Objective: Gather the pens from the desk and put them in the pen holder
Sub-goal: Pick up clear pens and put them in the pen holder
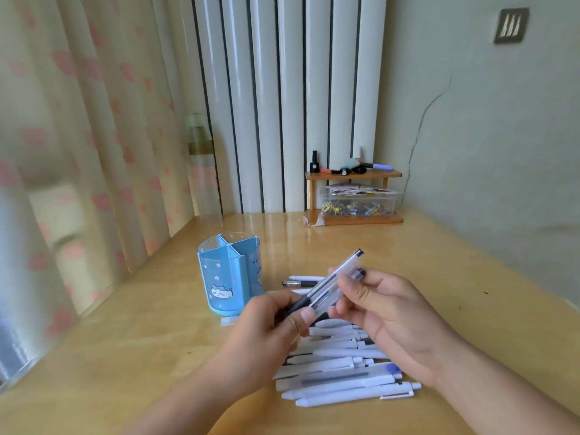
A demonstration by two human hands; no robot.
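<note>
Two clear pens (332,282) sit bundled between my hands above the tabletop (439,277): my left hand (276,328) curls its fingers and thumb round their dark lower ends, while my right hand (386,309) pinches the barrels higher up. Beneath my hands lies a heap of white pens (342,372), with a few more pens (303,281) beyond it. Just left stands the blue pen holder (229,274), upright, its divided compartments showing nothing inside. Farther back, a wooden shelf (354,196) carries a clear box (361,204) of small clips.
</note>
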